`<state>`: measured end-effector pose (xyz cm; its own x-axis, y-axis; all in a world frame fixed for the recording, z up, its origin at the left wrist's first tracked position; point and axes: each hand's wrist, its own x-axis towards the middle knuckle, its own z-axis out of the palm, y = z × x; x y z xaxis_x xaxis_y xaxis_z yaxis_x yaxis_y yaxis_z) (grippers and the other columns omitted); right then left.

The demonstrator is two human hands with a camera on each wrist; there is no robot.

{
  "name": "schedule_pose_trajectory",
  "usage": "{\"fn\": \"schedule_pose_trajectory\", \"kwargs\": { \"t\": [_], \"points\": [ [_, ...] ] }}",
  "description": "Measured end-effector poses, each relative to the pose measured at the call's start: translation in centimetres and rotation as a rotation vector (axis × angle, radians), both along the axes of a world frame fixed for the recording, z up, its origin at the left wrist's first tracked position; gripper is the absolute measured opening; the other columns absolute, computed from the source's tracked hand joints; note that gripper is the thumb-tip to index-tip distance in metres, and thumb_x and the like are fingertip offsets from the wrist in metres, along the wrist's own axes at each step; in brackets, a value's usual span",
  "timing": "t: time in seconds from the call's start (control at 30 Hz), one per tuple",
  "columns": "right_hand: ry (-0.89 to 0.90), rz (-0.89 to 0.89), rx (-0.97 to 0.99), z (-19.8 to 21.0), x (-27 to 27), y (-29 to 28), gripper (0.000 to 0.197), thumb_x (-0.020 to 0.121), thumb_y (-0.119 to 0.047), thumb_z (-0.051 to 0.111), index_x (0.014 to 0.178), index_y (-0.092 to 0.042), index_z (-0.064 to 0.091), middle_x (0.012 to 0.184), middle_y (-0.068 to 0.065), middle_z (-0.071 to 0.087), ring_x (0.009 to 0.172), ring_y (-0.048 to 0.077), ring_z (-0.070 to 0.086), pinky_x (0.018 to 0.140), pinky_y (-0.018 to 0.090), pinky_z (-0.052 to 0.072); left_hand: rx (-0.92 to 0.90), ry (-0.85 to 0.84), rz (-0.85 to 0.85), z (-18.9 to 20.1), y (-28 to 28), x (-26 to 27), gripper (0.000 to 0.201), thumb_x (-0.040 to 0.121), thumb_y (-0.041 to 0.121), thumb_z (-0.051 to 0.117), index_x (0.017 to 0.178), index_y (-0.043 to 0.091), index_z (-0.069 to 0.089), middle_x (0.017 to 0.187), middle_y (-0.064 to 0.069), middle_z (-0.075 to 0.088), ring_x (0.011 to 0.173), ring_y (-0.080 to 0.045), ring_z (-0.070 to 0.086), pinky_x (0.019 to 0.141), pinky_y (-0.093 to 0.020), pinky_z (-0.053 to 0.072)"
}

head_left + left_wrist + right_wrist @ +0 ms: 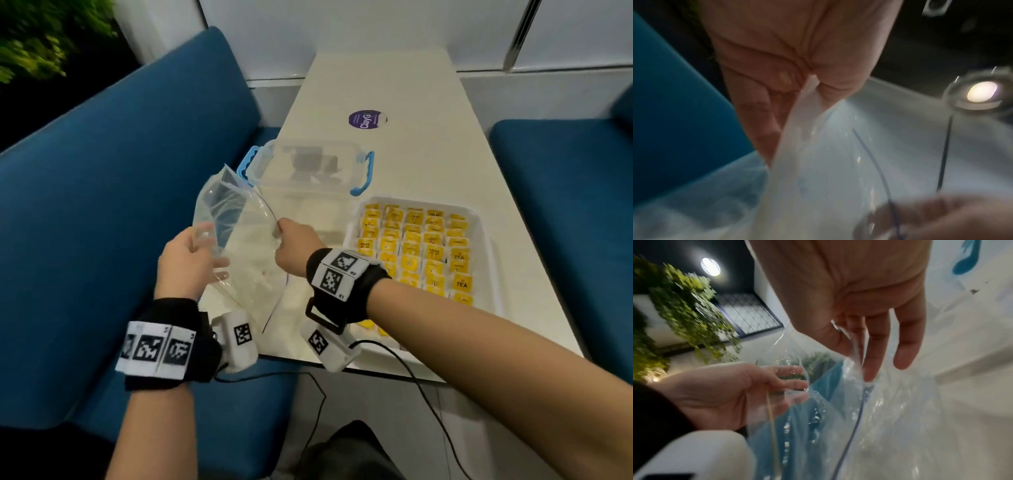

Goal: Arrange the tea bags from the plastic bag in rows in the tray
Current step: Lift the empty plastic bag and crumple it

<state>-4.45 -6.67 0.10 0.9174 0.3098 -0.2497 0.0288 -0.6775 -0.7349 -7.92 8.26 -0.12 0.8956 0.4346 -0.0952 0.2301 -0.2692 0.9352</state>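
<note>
Fingers point(777, 91) of my left hand point(186, 262) curl round one edge of the clear plastic bag point(239, 246) and pinch it against the thumb; the left wrist view shows a white strip of the bag coming out from between them. My right hand point(296, 245) grips the opposite edge, thumb and forefinger nipped on the plastic near its thin blue seal line, with the other fingers point(908, 344) hanging straight down beside it. Between my two hands the bag is held up off the white table point(428, 137), its mouth spread wide. I cannot tell whether any tea bags are inside; the plastic looks see-through, and the picture is blurred.

Just to the right of my right wrist sits the white tray point(488, 240), and the yellow tea bags point(419, 246) lie in it in close rows, overlapping front to back. My forearm hides the near part of the tray. Behind the bag stands a clear plastic box point(308, 178) with blue clip handles, and farther back a round purple sticker point(366, 119) lies on the table. Blue bench seats point(137, 205) run along both sides.
</note>
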Motion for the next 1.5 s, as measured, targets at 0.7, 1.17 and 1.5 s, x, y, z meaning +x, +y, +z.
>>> {"fn": "schedule_pose_trajectory", "kwargs": {
  "t": [0.7, 1.17, 1.5],
  "points": [
    [0.111, -0.275, 1.075, 10.7, -6.1, -21.4, 0.023, 0.099, -0.015, 0.032, 0.097, -0.011, 0.055, 0.055, -0.002, 0.031, 0.04, 0.008, 0.034, 0.038, 0.017, 0.039, -0.361, -0.305, -1.093, 6.6, -18.0, -1.0, 0.077, 0.049, -0.005, 0.075, 0.107, 0.033, 0.042, 0.086, 0.008, 0.068, 0.069, -0.014, 0.065, 0.048, -0.032, 0.055],
    [-0.598, -0.492, 0.663, 6.6, -14.7, -25.0, 0.03, 0.069, 0.0, 0.066, 0.095, -0.011, 0.057, 0.099, 0.006, 0.059, 0.071, 0.004, 0.063, 0.054, 0.023, 0.055, -0.553, -0.459, -1.319, 9.3, -24.2, -4.7, 0.055, 0.067, 0.024, 0.074, 0.119, 0.033, 0.056, 0.117, 0.006, 0.062, 0.104, -0.006, 0.059, 0.084, -0.021, 0.049],
    [-0.273, -0.268, 1.538, 4.6, -22.6, -31.0, 0.067, 0.077, -0.035, 0.07, 0.134, -0.01, 0.047, 0.135, 0.016, 0.049, 0.125, 0.032, 0.046, 0.103, 0.048, 0.037, 0.238, -0.947, -1.17, 2.9, -32.4, -11.0, 0.052, 0.081, 0.007, 0.038, 0.124, 0.033, 0.051, 0.131, 0.007, 0.03, 0.107, 0.008, 0.046, 0.095, -0.003, 0.034]
  ]
}}
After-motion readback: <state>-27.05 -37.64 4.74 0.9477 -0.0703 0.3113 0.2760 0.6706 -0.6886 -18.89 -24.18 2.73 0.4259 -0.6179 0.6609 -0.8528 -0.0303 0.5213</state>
